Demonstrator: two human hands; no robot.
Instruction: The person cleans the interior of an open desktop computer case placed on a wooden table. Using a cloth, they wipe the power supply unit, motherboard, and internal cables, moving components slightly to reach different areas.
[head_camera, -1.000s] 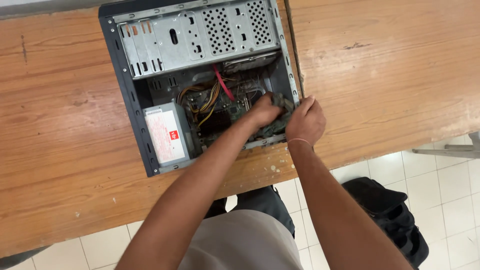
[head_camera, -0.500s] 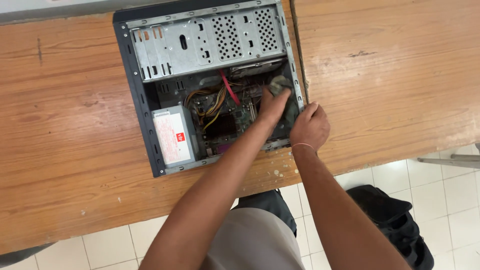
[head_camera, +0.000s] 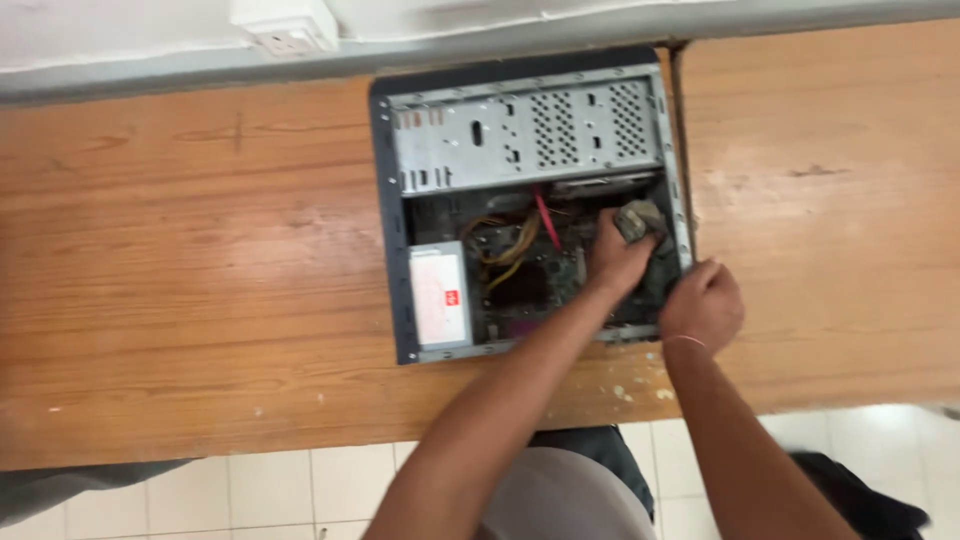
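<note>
Case: an open grey computer case (head_camera: 530, 140) lies on its side on your wooden desk (head_camera: 190, 260).
Left hand: your left hand (head_camera: 617, 258) reaches inside, fingers closed around a small dusty grey part (head_camera: 638, 220) near the case's right wall.
Right hand: your right hand (head_camera: 703, 303) rests on the case's lower right edge, fingers curled shut; whether it grips anything is unclear.
Inside: yellow and red cables (head_camera: 520, 240); a silver drive (head_camera: 440, 297).

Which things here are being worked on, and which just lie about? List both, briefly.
In hand:
- open grey metal computer case, lying on its side
- left hand, inside the case at a small grey part
- right hand, at the case's right edge
- yellow and red cables inside

Lying about:
- long brown wooden table
- white wall socket
- black bag on the tiled floor
</note>
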